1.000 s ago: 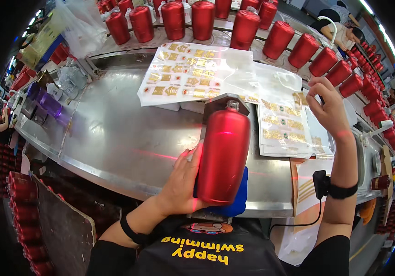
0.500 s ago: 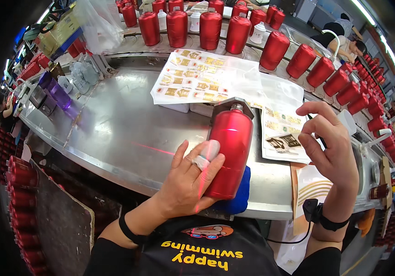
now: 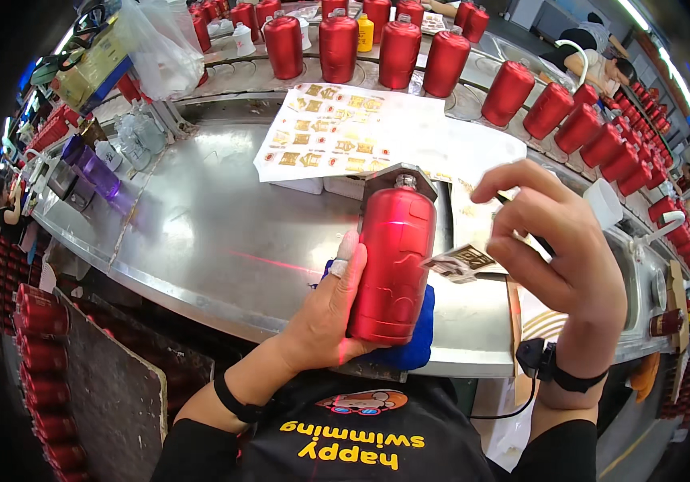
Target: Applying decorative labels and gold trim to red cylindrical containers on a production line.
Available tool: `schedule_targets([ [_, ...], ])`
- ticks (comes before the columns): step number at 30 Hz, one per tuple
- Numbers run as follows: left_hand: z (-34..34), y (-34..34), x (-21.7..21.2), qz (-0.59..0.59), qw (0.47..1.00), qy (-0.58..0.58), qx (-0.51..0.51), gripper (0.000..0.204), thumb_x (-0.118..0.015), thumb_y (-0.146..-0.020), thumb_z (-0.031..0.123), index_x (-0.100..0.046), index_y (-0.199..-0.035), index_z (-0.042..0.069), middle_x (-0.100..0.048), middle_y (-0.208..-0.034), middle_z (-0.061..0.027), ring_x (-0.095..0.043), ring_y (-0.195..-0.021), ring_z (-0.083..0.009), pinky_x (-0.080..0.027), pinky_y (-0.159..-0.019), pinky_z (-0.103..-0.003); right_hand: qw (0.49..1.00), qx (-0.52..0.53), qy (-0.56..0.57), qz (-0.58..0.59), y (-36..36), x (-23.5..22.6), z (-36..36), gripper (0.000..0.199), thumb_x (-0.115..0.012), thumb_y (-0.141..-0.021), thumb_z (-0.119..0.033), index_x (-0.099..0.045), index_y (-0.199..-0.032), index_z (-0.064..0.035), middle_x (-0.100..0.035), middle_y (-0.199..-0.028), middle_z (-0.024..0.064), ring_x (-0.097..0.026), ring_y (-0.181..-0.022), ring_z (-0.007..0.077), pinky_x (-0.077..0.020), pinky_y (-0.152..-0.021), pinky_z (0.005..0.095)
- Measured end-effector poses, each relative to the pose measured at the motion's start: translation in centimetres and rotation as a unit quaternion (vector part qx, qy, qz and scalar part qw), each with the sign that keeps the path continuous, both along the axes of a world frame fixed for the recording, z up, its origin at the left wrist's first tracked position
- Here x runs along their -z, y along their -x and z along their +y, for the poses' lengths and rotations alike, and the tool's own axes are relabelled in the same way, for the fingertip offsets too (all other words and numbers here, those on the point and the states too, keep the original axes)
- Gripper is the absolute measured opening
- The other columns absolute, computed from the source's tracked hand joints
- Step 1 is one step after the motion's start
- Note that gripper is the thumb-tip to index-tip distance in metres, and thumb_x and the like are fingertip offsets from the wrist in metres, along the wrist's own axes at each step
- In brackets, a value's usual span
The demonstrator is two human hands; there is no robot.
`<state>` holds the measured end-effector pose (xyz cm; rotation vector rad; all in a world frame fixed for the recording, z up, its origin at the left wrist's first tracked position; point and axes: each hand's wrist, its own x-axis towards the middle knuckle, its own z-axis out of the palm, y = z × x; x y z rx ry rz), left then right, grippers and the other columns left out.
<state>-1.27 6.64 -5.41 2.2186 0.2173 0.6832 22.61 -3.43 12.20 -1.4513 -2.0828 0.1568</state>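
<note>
A glossy red bottle [image 3: 397,257] with raised patterns lies tilted in front of me, its clear threaded neck by a dark angular holder [image 3: 401,170]. My left hand [image 3: 325,309] is closed on its lower left side; the thumb lies along the bottle and the other fingers are mostly hidden beneath. White wraps cover parts of the fingers. To the right, my right hand [image 3: 558,241] pinches a small gold-and-dark decal [image 3: 461,262] by its edge, close to the bottle's right side. A blue cloth [image 3: 419,341] sits under the bottle.
Sheets of gold decals [image 3: 321,132] lie behind the bottle on the metal table [image 3: 200,217]. Beyond them, red bottles [image 3: 337,48] line a curved conveyor. A purple container [image 3: 96,170] stands left, a white cup [image 3: 602,203] right. People work farther back.
My right hand has moved left, bringing the decal from over the sheets to the bottle. My left hand has slid to the bottle's side, and raised patterns now show. The conveyor bottles have shifted.
</note>
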Motion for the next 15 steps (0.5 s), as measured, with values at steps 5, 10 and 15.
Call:
schedule_targets([
  [5,1.3,0.3,-0.9,-0.008,0.995,0.082,0.061,0.113,-0.078,-0.078,0.032,-0.001,-0.151,-0.008,-0.021,-0.153,-0.0333,-0.031,-0.141,-0.0414,-0.027,-0.114,-0.045,0.999,0.014,0.025,0.042,-0.1,4.7,3.8,0.014,-0.068,-0.086,-0.009,-0.056,-0.082,-0.0019,-0.060,-0.100,0.0111,-0.058,-0.078,0.0269,-0.0477,-0.070,0.0334],
  [10,1.4,-2.4,-2.2,-0.061,0.934,0.351,0.009,0.095,-0.065,-0.093,0.032,-0.001,-0.150,-0.010,-0.022,-0.153,-0.0275,-0.033,-0.140,-0.0308,-0.028,-0.114,-0.040,0.996,0.061,0.021,0.064,-0.6,8.3,4.9,0.013,-0.069,-0.085,-0.009,-0.058,-0.085,-0.0014,-0.059,-0.098,0.0124,-0.060,-0.084,0.0295,-0.0491,-0.073,0.0364],
  [15,0.7,-4.7,-2.5,-0.050,0.946,0.316,-0.046,0.097,-0.068,-0.090,0.027,-0.001,-0.150,-0.010,-0.028,-0.149,-0.0260,-0.035,-0.137,-0.0281,-0.031,-0.112,-0.040,0.992,0.071,0.019,0.101,-0.4,8.9,4.9,0.013,-0.069,-0.087,-0.010,-0.058,-0.086,-0.0018,-0.060,-0.103,0.0103,-0.061,-0.087,0.0251,-0.0489,-0.072,0.0334],
])
